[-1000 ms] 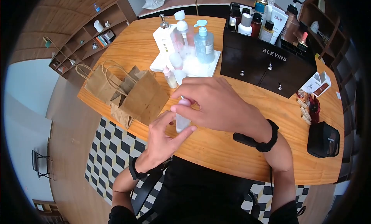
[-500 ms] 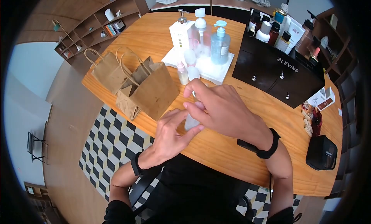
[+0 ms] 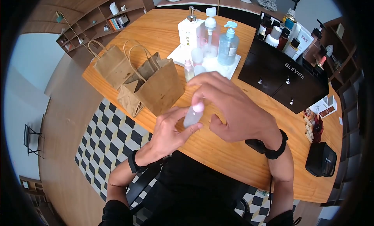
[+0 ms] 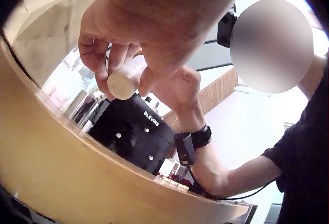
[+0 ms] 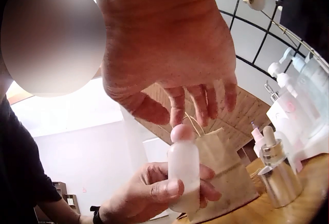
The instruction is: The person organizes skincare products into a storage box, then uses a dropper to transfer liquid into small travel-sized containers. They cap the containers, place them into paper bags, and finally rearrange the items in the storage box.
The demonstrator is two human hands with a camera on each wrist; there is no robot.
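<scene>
My left hand (image 3: 166,133) holds a small frosted bottle (image 3: 191,117) between thumb and fingers, above the near part of the table. The bottle has a round pink cap (image 5: 182,133) and pale liquid in its lower part, and it leans slightly in the head view. My right hand (image 3: 243,111) hovers over the cap with loosely bent fingers. Its index fingertip is right at the top of the cap, while the thumb stands apart from it. The left wrist view shows the bottle's round base (image 4: 122,85) beneath the left hand.
Brown paper bags (image 3: 161,87) stand at the left. Behind the hands are a white tray (image 3: 177,56) with pump bottles (image 3: 228,48) and a small pink-topped bottle (image 3: 189,71). A metallic dropper bottle (image 5: 280,185) is nearby. A black cosmetics box (image 3: 269,70) and black pouch (image 3: 321,159) are at the right.
The right thumb has come away from the bottle's cap and the right hand has spread wider. The left hand keeps its hold on the bottle. The head view has shifted.
</scene>
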